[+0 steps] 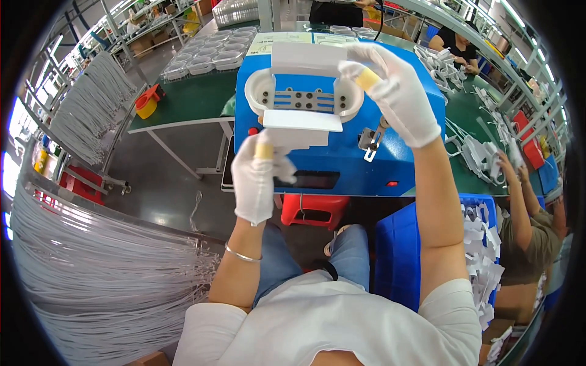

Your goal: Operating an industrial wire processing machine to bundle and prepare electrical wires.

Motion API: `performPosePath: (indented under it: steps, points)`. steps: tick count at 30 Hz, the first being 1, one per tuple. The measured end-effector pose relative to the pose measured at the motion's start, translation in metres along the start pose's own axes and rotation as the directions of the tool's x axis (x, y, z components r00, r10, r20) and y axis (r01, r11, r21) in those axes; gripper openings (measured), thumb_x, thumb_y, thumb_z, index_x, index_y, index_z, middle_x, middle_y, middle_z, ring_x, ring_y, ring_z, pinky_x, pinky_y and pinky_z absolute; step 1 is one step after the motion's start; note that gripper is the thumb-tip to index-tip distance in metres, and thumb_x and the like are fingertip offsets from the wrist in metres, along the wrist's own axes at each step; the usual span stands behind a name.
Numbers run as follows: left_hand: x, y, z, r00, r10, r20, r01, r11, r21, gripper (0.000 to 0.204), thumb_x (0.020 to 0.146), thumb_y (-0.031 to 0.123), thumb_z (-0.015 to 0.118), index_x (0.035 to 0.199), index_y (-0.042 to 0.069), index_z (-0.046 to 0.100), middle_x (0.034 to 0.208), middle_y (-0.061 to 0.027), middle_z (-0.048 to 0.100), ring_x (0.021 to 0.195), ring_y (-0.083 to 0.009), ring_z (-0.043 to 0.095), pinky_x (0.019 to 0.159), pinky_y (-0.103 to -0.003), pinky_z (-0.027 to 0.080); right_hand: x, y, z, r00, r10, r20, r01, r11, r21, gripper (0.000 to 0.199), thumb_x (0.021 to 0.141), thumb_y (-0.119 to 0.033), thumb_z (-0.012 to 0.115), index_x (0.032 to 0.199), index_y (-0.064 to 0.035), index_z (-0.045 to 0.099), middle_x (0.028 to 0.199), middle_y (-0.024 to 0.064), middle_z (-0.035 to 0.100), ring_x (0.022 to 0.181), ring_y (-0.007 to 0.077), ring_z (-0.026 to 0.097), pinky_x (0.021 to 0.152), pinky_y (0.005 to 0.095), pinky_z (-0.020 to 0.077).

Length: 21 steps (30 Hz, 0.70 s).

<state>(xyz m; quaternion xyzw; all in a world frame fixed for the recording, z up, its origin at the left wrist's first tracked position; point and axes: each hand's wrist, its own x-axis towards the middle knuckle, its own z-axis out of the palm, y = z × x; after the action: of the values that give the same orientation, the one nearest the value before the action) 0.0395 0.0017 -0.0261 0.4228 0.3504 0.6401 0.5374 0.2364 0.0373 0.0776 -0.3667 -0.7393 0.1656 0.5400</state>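
A blue bench machine (366, 168) stands before me, with a white oval fixture (259, 85) and a slotted metal plate (304, 99) on top. My left hand (257, 177), in a white glove with yellow tape on the thumb, closes on the left end of a white flat-faced piece (302, 121) at the fixture's near side. My right hand (397, 91), gloved and taped likewise, curls its fingers at the right end of a long white block (308, 58) beyond the plate. The exact finger contact there is partly hidden. Beside its wrist sits a small metal bracket (371, 143).
Bundled white cables (110, 262) hang at my left. A blue bin (397, 256) of white pieces stands at my right. Clear lidded containers (213, 55) and a yellow-red tape dispenser (148, 102) rest on the green table (183, 100). A red stool (314, 210) is underneath. Co-workers handle white parts at right.
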Motion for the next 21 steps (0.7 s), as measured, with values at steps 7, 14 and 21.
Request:
performPosePath:
  steps: [7, 14, 21]
  points:
    - [0.006, -0.001, 0.007, 0.946, -0.016, 0.324, 0.046, 0.995, -0.086, 0.040, 0.094, 0.026, 0.052, 0.113, -0.010, 0.052, 0.097, -0.0217, 0.065, 0.079, -0.0268, 0.067, 0.068, -0.034, 0.057, 0.009, -0.014, 0.010, 0.980, 0.164, 0.116, -0.157, 0.985, -0.070, 0.014, 0.086, -0.013, 0.065, 0.092, -0.0006, 0.065, 0.084, 0.0020, 0.064, 0.077, 0.0080, 0.055, 0.075, 0.0214, 0.0464]
    - [0.021, -0.006, -0.004, 0.850, -0.043, 0.525, 0.148, 0.976, -0.159, 0.038, 0.094, 0.021, 0.050, 0.112, -0.012, 0.052, 0.103, -0.0232, 0.063, 0.080, -0.0273, 0.067, 0.068, -0.033, 0.056, 0.005, -0.005, 0.002, 0.981, 0.053, 0.189, -0.029, 0.992, -0.126, 0.014, 0.087, -0.012, 0.064, 0.097, -0.0026, 0.066, 0.086, 0.0021, 0.066, 0.079, 0.0076, 0.058, 0.075, 0.0215, 0.0490]
    - [0.004, 0.008, -0.025, 0.893, -0.205, 0.400, 0.212, 0.977, 0.029, 0.039, 0.089, 0.024, 0.062, 0.114, -0.005, 0.057, 0.106, -0.0152, 0.063, 0.079, -0.0204, 0.064, 0.070, -0.031, 0.056, 0.003, -0.014, 0.014, 0.992, -0.084, 0.096, 0.104, 0.969, -0.222, 0.043, 0.084, 0.001, 0.050, 0.126, -0.0082, 0.055, 0.114, 0.0074, 0.061, 0.106, 0.0143, 0.056, 0.083, 0.0234, 0.0509]
